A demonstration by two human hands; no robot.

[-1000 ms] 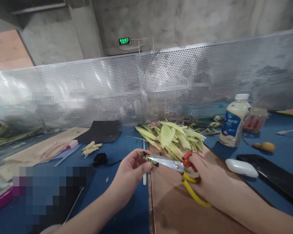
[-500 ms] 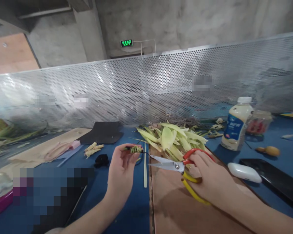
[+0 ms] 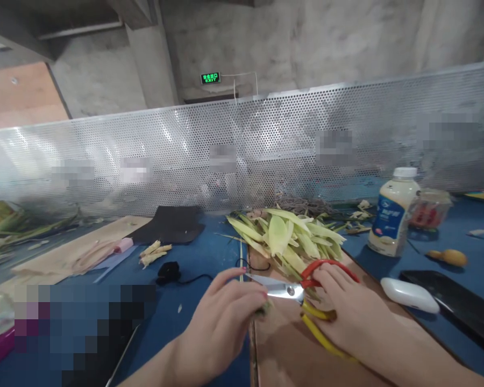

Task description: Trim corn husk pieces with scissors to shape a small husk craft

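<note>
My right hand point(image 3: 342, 301) is closed around scissors point(image 3: 291, 291) with one red and one yellow handle. Their blades point left, slightly apart, and the tips reach my left hand's fingers. My left hand point(image 3: 226, 312) is closed, palm down, on a small green bundle point(image 3: 262, 309), mostly hidden below the fingers. A black thread point(image 3: 258, 267) curls just beyond the fingertips, and another stretch runs left to a black thread clump point(image 3: 168, 272). Pale green corn husks point(image 3: 284, 234) lie piled behind the scissors on a brown board point(image 3: 290, 355).
At right stand a bottle point(image 3: 393, 212) and a clear plastic tub point(image 3: 431, 207). A white case point(image 3: 410, 295) lies beside a black phone point(image 3: 460, 312) and a small gourd point(image 3: 447, 257). Pale husk pieces point(image 3: 155, 252) and black sheet point(image 3: 169, 226) lie left. A perforated metal screen point(image 3: 177, 156) closes the back.
My left hand has turned palm down and moved right and lower, up against the blades. The green bundle has gone mostly under its fingers. The scissors have stayed nearly in place.
</note>
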